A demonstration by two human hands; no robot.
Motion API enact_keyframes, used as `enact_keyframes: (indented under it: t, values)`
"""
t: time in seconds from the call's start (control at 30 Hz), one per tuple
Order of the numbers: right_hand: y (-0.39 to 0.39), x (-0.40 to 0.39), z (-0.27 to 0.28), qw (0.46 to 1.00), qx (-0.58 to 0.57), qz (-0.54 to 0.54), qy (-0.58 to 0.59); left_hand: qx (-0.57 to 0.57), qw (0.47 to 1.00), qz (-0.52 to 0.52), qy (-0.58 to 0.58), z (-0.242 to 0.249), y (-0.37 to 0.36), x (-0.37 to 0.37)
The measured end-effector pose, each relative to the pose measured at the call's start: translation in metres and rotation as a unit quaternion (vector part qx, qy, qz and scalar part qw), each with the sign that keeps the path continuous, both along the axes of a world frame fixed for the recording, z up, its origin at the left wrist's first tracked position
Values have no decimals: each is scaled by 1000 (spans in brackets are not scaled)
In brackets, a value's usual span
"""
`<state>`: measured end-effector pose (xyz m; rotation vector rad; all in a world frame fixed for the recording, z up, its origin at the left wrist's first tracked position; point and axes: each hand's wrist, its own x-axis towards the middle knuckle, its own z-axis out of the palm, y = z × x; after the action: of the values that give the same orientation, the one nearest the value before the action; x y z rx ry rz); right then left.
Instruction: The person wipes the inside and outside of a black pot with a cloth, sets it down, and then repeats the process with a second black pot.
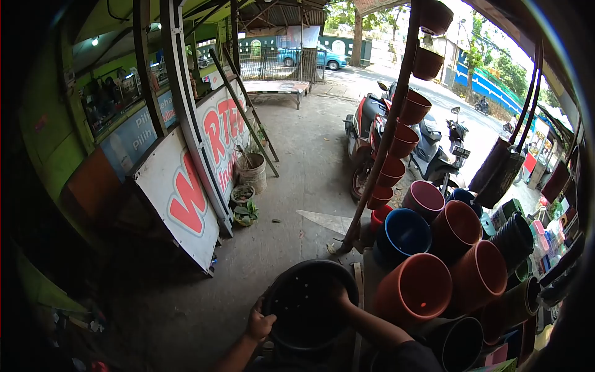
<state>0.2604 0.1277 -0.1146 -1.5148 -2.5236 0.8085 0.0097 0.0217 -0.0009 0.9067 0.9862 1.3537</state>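
Observation:
A large round black plant pot (300, 332) is in front of me, its mouth tilted toward me. Light shows through several small holes in its bottom. My left hand (259, 323) is closed on the left rim, thumb on the outer side. My right hand (339, 294) reaches over the right rim into the pot; its fingers are lost in the dark interior. Just to the right stand orange pots (416, 290) and a blue pot (404, 235), grouped closely together.
Small terracotta-coloured pots (404, 141) hang along a slanted pole (389, 136). Parked motorbikes (434, 146) stand beyond. At left are a white sign board (176, 201) with red letters, a leaning wooden ladder (248, 118), a bucket (251, 173) and potted plants (246, 214).

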Motion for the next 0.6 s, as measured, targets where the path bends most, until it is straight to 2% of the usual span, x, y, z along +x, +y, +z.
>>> enact_keyframes:
  t: [0.03,0.07,0.1,0.13,0.17,0.23,0.3,0.33,0.37,0.4,0.43,0.47,0.5,0.53,0.57,0.6]
  values:
    - [11,11,-27,987,6,-58,153,12,1000,-3,6,0,0,2]
    - [13,16,-40,947,12,-114,301,10,1000,-1,4,4,-1,4]
    - [4,11,-24,947,11,-114,299,-5,1000,-6,-14,13,0,5]
    - [-16,-5,25,999,-28,-43,4,-19,999,-10,-32,18,1,5]
    - [-30,-19,58,954,-64,32,-291,-17,999,-9,-33,16,1,5]
    - [-57,-37,49,967,5,51,-250,-29,999,-21,-33,11,2,3]
    - [-64,-63,31,981,-156,7,-113,-6,999,-23,-26,13,0,8]
    - [-71,-70,-4,980,-192,15,54,17,999,-26,-19,14,0,11]
    - [-75,-75,-37,950,-223,23,220,16,999,-26,-19,4,-2,11]
    - [-75,-83,-27,949,-224,23,221,8,999,-36,-20,-14,-5,12]
    - [-73,-92,3,901,-264,-88,334,0,999,-45,-21,-24,-8,11]
    - [-69,-98,37,826,-297,-197,437,-1,999,-46,-20,-24,-9,14]
    - [-63,-100,63,701,-339,-291,556,-3,999,-37,-35,-21,-11,18]
    - [-56,-101,88,548,-367,-373,652,-5,998,-30,-50,-19,-12,21]
    - [-52,-97,116,547,-364,-376,654,-5,998,-34,-50,-15,-14,23]
    - [-50,-89,144,459,-344,-406,712,-34,995,-26,-86,-11,-15,24]
